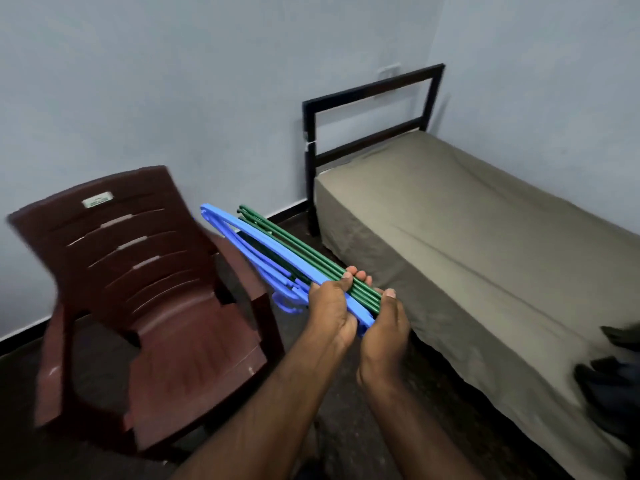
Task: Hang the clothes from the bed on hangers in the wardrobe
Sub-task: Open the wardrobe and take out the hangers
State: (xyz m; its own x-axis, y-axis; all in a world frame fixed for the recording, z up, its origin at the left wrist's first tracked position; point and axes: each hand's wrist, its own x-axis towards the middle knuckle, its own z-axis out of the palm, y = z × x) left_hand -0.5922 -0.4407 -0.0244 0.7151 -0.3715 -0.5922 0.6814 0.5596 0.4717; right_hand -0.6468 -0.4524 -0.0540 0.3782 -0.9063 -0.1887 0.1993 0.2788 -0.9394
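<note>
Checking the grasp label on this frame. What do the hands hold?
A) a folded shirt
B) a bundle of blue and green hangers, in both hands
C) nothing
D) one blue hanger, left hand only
B: the left hand and the right hand both grip the near end of the bundle of blue and green hangers, which points away between the maroon plastic chair and the bed.

text: none legible | label [98, 201] on chair [166, 327]: too blurred to read
</note>
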